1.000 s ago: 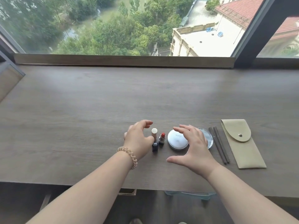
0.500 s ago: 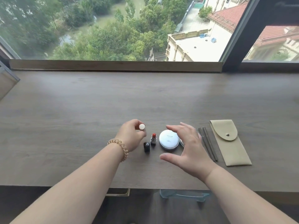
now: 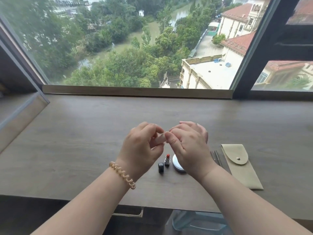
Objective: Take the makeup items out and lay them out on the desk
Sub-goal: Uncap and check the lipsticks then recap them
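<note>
A small, pale beige tube (image 3: 160, 139) is held in the air over the counter (image 3: 84, 141), above and just behind the lipstick (image 3: 167, 159). Only a short stretch of it shows between the 2 hands. The left hand (image 3: 140, 148) pinches one end, its fingers (image 3: 149, 128) curled in around it. The right hand (image 3: 191, 146) grips the other end with bent fingers (image 3: 174, 133) and thumb.

The lipstick stands upright on the counter with its red tip bared. A black cap (image 3: 160, 167) stands just left of the lipstick. A round white compact (image 3: 177, 165) lies just right of it, partly under the right wrist. Farther right of the lipstick lie thin dark pencils (image 3: 215, 156) and a beige snap pouch (image 3: 240, 167).
</note>
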Demonstrator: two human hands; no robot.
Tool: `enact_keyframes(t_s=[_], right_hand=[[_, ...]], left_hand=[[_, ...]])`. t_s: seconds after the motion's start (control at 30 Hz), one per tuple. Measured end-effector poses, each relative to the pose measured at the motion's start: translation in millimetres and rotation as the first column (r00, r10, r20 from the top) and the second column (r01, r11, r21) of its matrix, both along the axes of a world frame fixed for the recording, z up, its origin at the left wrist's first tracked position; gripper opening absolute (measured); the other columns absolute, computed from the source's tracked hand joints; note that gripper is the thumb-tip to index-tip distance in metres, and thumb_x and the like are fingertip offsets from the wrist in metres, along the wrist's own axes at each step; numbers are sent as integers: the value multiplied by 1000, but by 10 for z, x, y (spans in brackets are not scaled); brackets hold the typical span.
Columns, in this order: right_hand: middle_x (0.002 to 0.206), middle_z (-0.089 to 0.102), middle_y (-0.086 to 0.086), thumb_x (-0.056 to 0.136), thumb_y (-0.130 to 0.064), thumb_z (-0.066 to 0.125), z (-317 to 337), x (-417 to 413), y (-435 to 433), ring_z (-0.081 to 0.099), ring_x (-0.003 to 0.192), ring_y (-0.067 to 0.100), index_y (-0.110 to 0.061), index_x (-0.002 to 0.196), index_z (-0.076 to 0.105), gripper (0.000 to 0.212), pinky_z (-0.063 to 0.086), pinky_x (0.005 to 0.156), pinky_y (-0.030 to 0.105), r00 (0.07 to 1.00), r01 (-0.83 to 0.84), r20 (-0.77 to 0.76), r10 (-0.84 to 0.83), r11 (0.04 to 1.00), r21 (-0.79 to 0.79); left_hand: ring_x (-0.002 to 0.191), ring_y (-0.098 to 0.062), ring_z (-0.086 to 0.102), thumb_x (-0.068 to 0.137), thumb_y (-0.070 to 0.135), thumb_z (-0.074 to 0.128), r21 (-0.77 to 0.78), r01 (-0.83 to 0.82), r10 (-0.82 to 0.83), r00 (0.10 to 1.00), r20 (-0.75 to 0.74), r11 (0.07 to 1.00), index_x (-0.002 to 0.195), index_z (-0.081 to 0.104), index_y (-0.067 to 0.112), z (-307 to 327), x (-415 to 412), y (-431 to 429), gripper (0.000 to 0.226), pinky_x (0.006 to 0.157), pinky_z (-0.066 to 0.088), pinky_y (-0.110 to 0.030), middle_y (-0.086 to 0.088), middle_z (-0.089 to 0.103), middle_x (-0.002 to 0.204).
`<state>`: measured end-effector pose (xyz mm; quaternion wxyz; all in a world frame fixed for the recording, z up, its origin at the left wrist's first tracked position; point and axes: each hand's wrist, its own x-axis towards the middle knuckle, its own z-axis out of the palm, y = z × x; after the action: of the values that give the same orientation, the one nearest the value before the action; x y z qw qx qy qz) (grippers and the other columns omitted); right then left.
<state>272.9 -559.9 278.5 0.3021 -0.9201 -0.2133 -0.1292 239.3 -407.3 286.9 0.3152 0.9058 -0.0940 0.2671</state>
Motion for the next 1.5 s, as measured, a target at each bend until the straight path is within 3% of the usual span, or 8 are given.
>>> enact_keyframes(t_s=[0.57,0.7,0.83,0.93,1.03,1.17,1.3,1.5], right_hand=[[55,65,1,75,-72,34,468,34,-176,55,63,16,-16,64,71,67,40,85,43,846,86,-531,52,969,232],[41,44,-4,87,-38,44,439,-72,-115,40,49,12,-5,44,49,54,39,56,36,930,135,-361,60,861,490],[44,40,-7,89,-35,37,386,-116,-113,42,59,10,-18,43,43,50,40,69,40,984,-60,181,7,955,290],[56,56,-6,91,-64,24,429,-5,-195,50,69,13,-24,47,55,66,37,83,41,987,-33,-156,43,997,66],[72,69,8,94,-57,31,434,22,-254,57,68,14,-23,70,75,61,38,82,32,740,-14,-623,255,931,364],[76,70,-4,81,-63,53,349,-9,-244,60,73,19,-11,81,65,53,44,73,39,862,-72,-418,287,885,460],[79,71,9,85,-70,33,372,22,-223,67,73,18,-7,85,68,72,44,69,24,683,35,-665,302,896,443],[75,65,-4,90,-29,59,296,23,-165,57,71,9,-13,86,63,17,46,71,28,822,-44,-489,292,889,457]], left_hand=[[52,-15,51,86,52,51,418,91,-173,971,163,904,65,62,17,433,-84,-60,42,59,36,-31,7,53,55],[48,-6,37,82,52,56,-98,281,-291,949,-120,955,60,62,21,425,-75,-119,39,51,33,-24,12,37,48],[54,-10,45,88,45,54,-804,43,-547,754,-363,593,68,76,18,318,-208,-262,40,57,37,-21,-4,38,48],[52,-5,42,81,47,64,-543,71,-311,878,-365,836,73,72,16,274,-174,-183,33,55,35,-20,-1,51,57],[53,-2,43,80,57,54,78,93,-80,984,-156,993,77,68,21,268,-98,-71,38,57,33,-22,16,49,56],[49,-8,38,80,56,61,-386,39,-209,887,-411,922,74,69,8,304,-57,-38,49,52,34,-24,7,45,49],[44,-4,37,84,41,63,-206,51,-135,897,-420,977,69,66,18,211,-68,0,28,45,29,-17,11,41,48],[58,-10,45,75,59,65,-451,-23,-213,860,-464,892,70,69,14,147,-7,-10,45,58,37,-26,-3,52,61]])
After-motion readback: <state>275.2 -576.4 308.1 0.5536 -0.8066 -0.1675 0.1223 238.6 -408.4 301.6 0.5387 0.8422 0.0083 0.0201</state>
